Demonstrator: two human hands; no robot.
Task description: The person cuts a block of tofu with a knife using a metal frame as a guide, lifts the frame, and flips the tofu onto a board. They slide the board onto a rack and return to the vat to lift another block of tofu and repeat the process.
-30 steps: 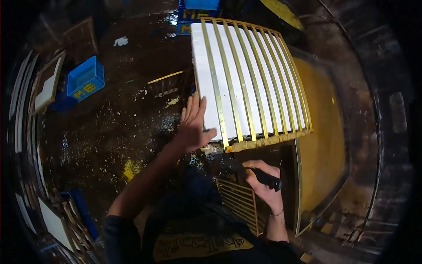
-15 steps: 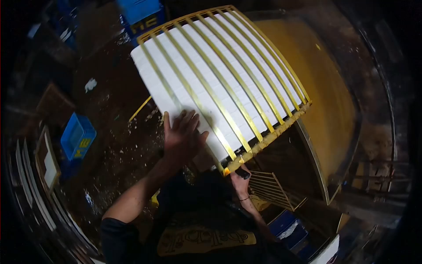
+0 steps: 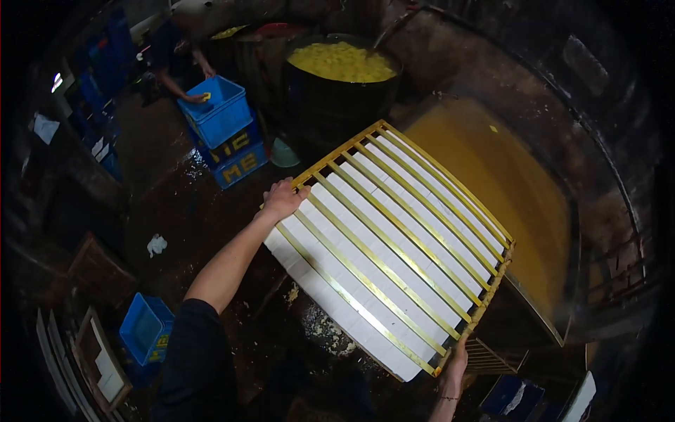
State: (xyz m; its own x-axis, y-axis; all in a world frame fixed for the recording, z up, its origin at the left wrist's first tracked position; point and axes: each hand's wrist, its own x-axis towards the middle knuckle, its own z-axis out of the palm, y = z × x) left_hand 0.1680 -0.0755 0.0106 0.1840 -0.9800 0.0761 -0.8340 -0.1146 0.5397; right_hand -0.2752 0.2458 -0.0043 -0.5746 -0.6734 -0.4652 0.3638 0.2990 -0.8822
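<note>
A yellow slatted rack (image 3: 390,235) lies over a sheet of white blocks (image 3: 337,239) that look like tofu. Both are tilted in front of me. My left hand (image 3: 283,200) is closed round the rack's far left corner, its fingertips partly hidden. At the near right corner, my right hand (image 3: 455,364) grips the end of the rack's edge bar, most of its fingers out of sight behind it. What supports the white blocks from below is mostly hidden.
A vat of yellowish liquid (image 3: 485,162) lies beyond the rack. Farther back stands a pot (image 3: 344,91) of yellow pieces. A co-worker's hand (image 3: 197,97) holds a yellow piece at a blue crate (image 3: 225,119). Another blue crate (image 3: 145,330) and frames (image 3: 102,359) are at left.
My left hand has gone from over the white blocks to the rack's far corner and closed on it. The view has tilted up, and the rack appears lower and farther right.
</note>
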